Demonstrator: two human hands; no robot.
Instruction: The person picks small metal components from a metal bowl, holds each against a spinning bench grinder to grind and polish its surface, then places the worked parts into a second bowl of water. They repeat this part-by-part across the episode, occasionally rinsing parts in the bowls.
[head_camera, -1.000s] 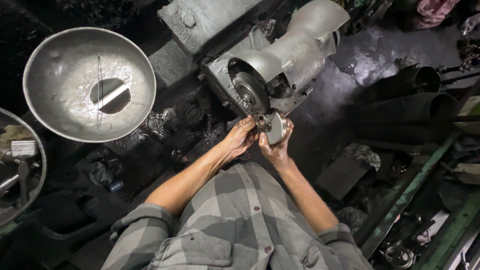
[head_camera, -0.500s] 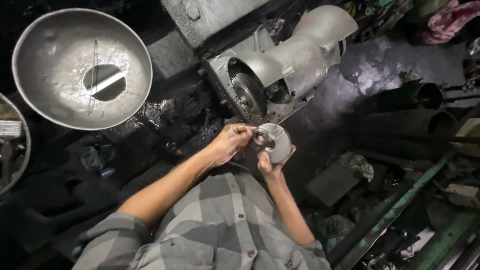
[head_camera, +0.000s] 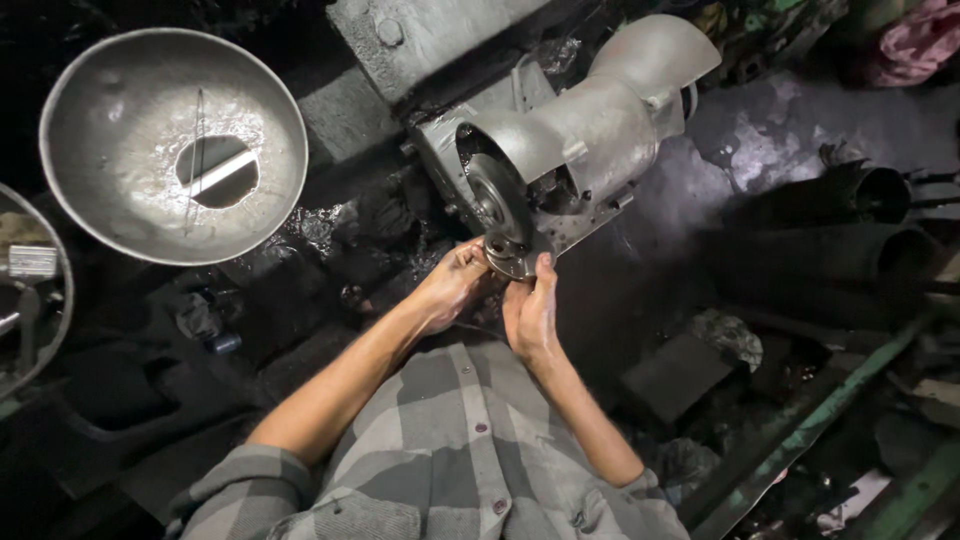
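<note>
Two hands: left (head_camera: 452, 285), right (head_camera: 530, 315). One small disc (head_camera: 508, 262). One motor (head_camera: 575, 140). Two funnels: (head_camera: 120, 140), (head_camera: 50, 330). Two dark pipes: (head_camera: 850, 195), (head_camera: 880, 260).

Both forearms extend forward from rolled-up sleeves and converge ahead of the torso. The left hand (head_camera: 455, 285) is curled, fingers bent inward, knuckles up. The right hand (head_camera: 530, 312) stands edge-on, thumb raised, fingers wrapped forward. The two hands nearly touch.

Funnel bowl (head_camera: 120, 150) left of machine (head_camera: 580, 140)
</note>
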